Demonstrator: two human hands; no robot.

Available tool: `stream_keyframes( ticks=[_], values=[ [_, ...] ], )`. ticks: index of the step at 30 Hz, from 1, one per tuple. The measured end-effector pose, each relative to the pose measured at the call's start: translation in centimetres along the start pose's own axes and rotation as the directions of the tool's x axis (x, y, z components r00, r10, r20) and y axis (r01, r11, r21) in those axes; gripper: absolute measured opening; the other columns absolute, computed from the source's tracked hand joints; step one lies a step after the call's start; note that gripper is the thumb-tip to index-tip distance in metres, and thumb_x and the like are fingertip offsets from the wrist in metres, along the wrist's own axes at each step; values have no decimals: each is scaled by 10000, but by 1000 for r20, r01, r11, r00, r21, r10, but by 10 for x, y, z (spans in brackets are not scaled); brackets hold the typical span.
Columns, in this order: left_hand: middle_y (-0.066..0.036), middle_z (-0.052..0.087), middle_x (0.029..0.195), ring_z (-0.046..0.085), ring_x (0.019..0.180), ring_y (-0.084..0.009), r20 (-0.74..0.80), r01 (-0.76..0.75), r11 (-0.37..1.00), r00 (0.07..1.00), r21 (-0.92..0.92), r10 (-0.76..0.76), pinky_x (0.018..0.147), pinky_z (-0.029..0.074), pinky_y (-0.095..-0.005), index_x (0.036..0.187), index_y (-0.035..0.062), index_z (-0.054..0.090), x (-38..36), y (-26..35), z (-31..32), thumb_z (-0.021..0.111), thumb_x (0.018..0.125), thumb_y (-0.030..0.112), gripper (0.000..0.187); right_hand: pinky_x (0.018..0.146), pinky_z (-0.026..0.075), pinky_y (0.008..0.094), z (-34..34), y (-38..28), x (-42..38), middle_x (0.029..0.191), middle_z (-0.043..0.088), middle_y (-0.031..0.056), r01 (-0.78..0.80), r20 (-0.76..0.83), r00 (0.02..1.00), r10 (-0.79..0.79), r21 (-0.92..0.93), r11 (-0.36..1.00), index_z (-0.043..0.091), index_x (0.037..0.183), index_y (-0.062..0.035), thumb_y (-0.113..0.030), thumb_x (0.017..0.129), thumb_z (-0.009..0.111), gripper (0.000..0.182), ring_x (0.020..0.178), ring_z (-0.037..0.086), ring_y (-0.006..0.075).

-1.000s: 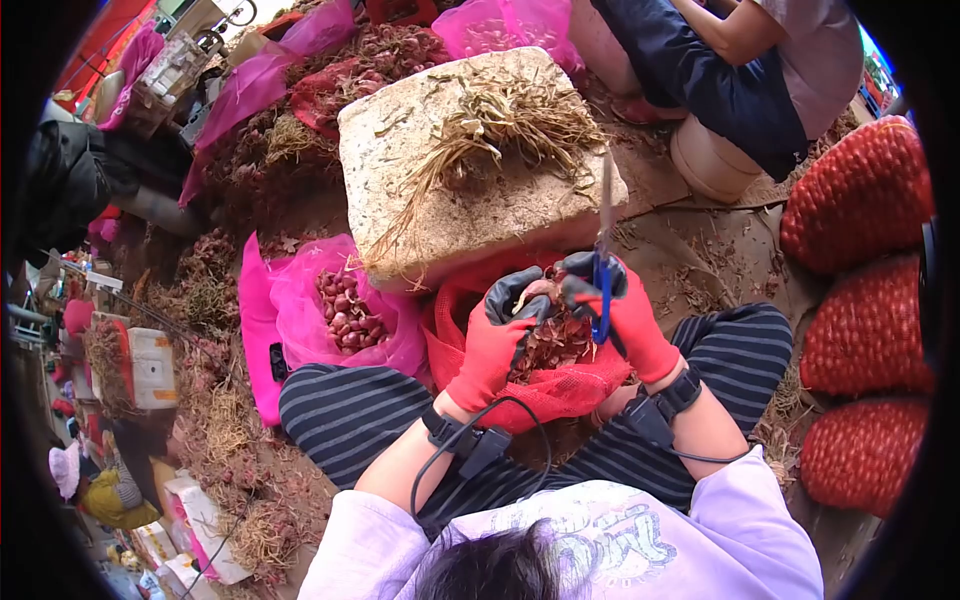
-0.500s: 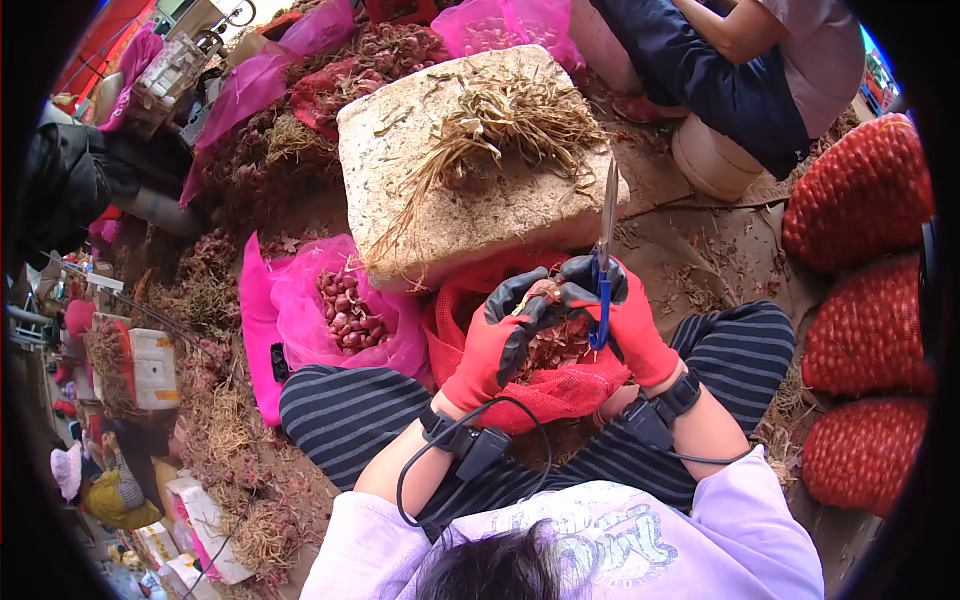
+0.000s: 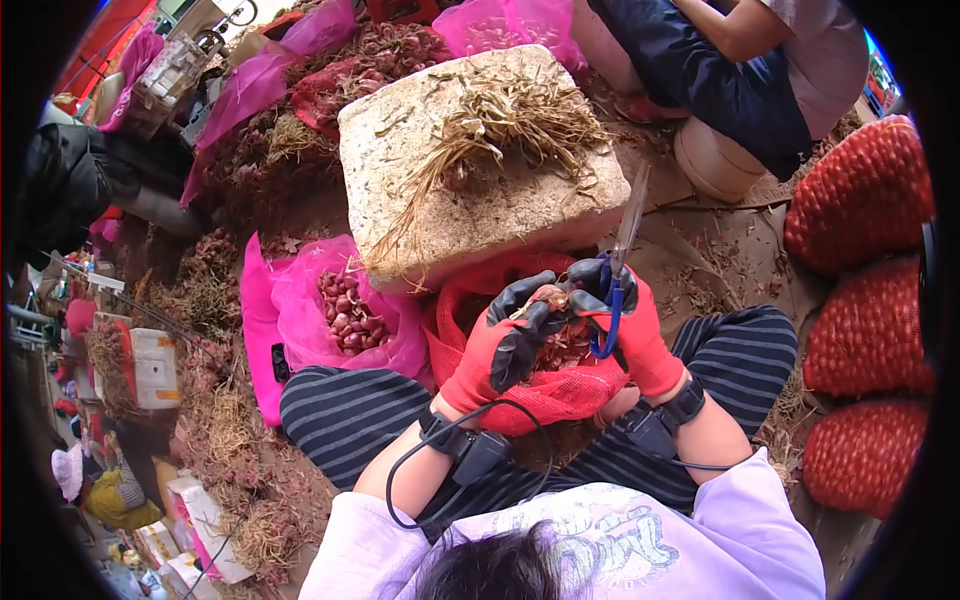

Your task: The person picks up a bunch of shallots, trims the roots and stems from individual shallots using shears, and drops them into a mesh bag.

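Observation:
My left hand (image 3: 512,335), in a red glove with black fingers, is closed around a shallot (image 3: 549,296) with papery skin. Close beside it, my gloved right hand (image 3: 643,330) holds blue-handled scissors (image 3: 629,225), their blades pointing up and away from me. The right fingertips meet the shallot, though the exact contact is hidden. Beneath both hands lies a red mesh bag (image 3: 565,392) with loose reddish skins inside. To the left, a pink mesh bag (image 3: 400,340) holds several peeled-looking shallots (image 3: 352,315).
A pale foam block (image 3: 390,160) stands just beyond my hands, dried stalks (image 3: 530,120) heaped on it. Full red mesh sacks (image 3: 865,345) line the right side. Another person (image 3: 740,80) sits at the upper right. Dry stalk piles (image 3: 230,420) cover the floor at left.
The scissors have tilted, with their tips swinging to the right. My right hand has turned slightly, and the shallot stays between the fingers.

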State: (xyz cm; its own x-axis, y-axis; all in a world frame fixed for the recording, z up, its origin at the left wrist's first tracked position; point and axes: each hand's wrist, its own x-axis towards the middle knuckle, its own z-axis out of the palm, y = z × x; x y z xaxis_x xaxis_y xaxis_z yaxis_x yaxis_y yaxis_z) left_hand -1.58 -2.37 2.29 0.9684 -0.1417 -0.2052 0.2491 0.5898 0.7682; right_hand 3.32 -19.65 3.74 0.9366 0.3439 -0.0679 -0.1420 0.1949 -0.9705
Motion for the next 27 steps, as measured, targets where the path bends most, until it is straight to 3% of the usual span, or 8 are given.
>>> stream_keyframes(
  ticks=[2,18,21,24,27],
  values=[
    [-30,593,1091,577,922,-100,30,-15,998,999,68,13,752,476,-229,1314,65,462,-1,0,-1,575,937,139,401,815,486,257,-1,0,0,1015,629,31,1,4,1000,-1,6,1000,590,1070,-14,-27,812,692,277,917,584,96],
    [-65,568,1187,583,998,-144,116,34,987,993,-158,-16,820,496,-253,1334,56,425,0,-5,-7,563,939,139,427,829,490,265,4,-11,-3,992,634,39,61,11,998,-60,-74,995,594,1064,-5,-29,810,692,273,899,588,97],
    [-59,570,1186,587,952,-144,132,107,946,989,-307,-69,781,504,-252,1325,68,436,2,-11,-11,547,950,185,408,761,506,243,3,-13,-3,957,643,34,56,46,997,-55,-31,998,598,1059,-6,-38,820,684,256,858,597,83],
    [-50,579,1167,579,859,-134,56,183,890,983,-417,-175,725,507,-258,1311,76,454,5,-12,-9,522,960,257,400,640,499,207,4,-22,-3,903,652,25,-180,1,983,182,154,972,602,1058,-8,-59,842,662,230,742,599,62],
    [-43,596,1130,562,790,-128,51,217,820,973,-530,-225,686,507,-277,1292,84,477,6,-13,-13,485,971,326,402,545,465,186,-4,-13,-2,870,664,31,-155,31,988,152,235,960,605,1069,-7,-81,856,647,230,615,574,50]
  ],
)
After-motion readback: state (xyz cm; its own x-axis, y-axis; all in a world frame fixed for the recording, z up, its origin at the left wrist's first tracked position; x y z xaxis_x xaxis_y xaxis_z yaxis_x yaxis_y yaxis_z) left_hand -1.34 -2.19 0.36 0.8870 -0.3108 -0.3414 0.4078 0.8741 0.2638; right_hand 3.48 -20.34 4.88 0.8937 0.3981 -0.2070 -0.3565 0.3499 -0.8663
